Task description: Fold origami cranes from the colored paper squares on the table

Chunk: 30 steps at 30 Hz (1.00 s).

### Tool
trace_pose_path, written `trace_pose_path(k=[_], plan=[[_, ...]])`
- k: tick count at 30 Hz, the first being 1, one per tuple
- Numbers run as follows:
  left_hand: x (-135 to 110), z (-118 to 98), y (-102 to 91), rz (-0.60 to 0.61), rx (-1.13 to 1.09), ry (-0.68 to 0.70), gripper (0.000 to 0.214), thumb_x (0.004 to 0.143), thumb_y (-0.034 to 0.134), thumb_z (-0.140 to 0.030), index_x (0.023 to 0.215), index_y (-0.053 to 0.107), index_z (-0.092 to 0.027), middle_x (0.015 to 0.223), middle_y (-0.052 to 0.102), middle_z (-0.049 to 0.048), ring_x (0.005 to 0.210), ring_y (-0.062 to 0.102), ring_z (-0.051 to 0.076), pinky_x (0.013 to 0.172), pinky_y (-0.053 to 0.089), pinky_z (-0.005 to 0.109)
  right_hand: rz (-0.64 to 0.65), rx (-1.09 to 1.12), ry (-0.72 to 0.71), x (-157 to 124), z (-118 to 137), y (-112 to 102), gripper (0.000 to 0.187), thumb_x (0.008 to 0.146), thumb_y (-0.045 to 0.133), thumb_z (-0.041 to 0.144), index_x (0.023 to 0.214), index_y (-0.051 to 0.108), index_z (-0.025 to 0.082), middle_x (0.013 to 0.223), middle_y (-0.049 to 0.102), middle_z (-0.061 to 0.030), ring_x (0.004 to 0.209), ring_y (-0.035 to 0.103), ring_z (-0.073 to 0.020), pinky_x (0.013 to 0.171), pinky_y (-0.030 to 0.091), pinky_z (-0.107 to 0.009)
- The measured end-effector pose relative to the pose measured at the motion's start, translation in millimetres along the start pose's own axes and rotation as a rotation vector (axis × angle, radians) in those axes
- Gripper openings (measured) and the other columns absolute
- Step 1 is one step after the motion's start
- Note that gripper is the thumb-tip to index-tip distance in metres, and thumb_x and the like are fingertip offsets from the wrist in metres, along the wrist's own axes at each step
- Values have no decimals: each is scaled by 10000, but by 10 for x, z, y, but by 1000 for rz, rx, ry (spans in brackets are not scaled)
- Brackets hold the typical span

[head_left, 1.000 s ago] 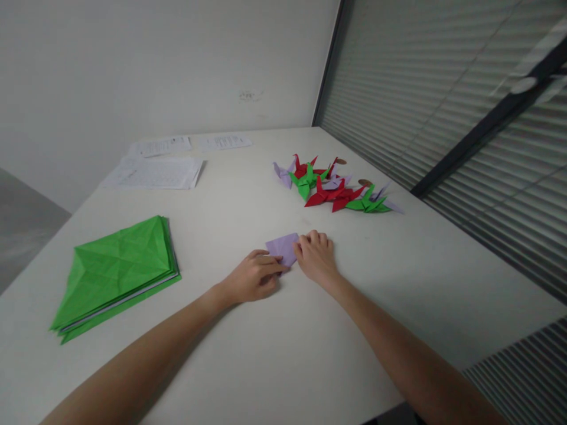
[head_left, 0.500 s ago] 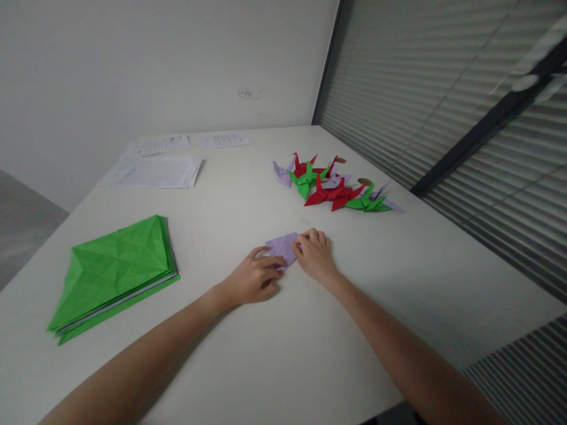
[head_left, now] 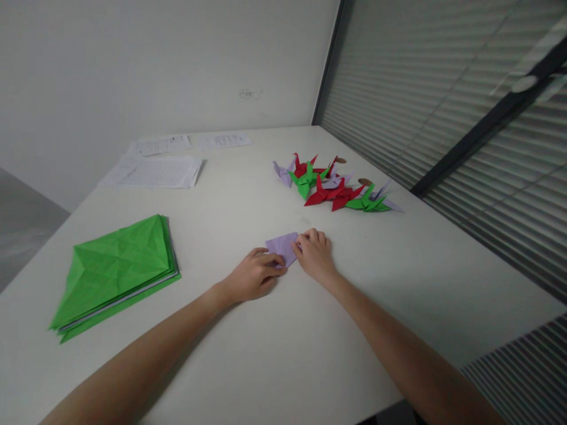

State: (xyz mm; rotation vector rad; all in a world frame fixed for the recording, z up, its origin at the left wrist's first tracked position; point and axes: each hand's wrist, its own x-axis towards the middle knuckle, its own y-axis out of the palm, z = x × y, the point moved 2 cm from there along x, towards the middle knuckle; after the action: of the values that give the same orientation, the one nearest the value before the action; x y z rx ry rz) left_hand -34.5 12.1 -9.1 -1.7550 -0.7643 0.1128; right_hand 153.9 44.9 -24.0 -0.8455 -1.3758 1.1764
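Observation:
A small folded lilac paper (head_left: 283,245) lies flat on the white table (head_left: 274,330) in front of me. My left hand (head_left: 252,276) rests on its near left edge, fingers curled and pressing it down. My right hand (head_left: 315,255) pinches its right edge with bent fingers. Part of the paper is hidden under both hands.
A stack of creased green sheets (head_left: 117,265) lies at the left. Several folded red, green and lilac paper cranes (head_left: 334,186) sit at the far right. Printed white pages (head_left: 155,171) lie at the back. A window with blinds (head_left: 443,100) runs along the right.
My left fingers have slid slightly along the lilac paper's near edge. The right hand and the paper have barely moved.

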Motion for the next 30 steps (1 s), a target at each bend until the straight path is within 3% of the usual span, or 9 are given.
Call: trace_pose_path(k=[5,11,20,26,30], plan=[[-9,-4,13,-9,12,5,323,862,477,-116,1071,693,-233,1178,649,56,1083,615,187,1073,372,402,2,1,0,-3,-4,3,226,941,511,374,927,663,207,1045,595,-115,989,477,-275,811,345,-382],[-21,2,27,-9,17,-19,303,878,472,-127,1054,687,-248,1179,653,49,1089,610,178,1151,244,464,10,11,10,1,-4,-6,214,939,509,354,912,664,208,1046,595,-115,987,478,-275,806,350,-384],[4,-41,19,17,28,-39,284,833,488,-123,1043,659,-212,1253,641,48,1119,602,189,1088,321,418,27,0,25,-3,5,6,211,942,511,355,943,662,207,1063,589,-108,1002,468,-271,806,336,-373],[29,-80,-4,56,40,-38,423,799,497,-172,1212,586,-190,1266,622,79,1144,583,218,1062,335,421,15,-14,24,-10,15,1,209,943,520,360,958,659,205,1062,593,-102,997,472,-267,799,329,-364],[30,-74,-5,67,24,-20,371,801,505,-195,1158,607,-185,1337,578,95,1209,540,241,1062,341,423,5,-21,20,-14,22,-6,216,944,520,368,965,658,203,1055,595,-106,997,473,-272,795,330,-369]])
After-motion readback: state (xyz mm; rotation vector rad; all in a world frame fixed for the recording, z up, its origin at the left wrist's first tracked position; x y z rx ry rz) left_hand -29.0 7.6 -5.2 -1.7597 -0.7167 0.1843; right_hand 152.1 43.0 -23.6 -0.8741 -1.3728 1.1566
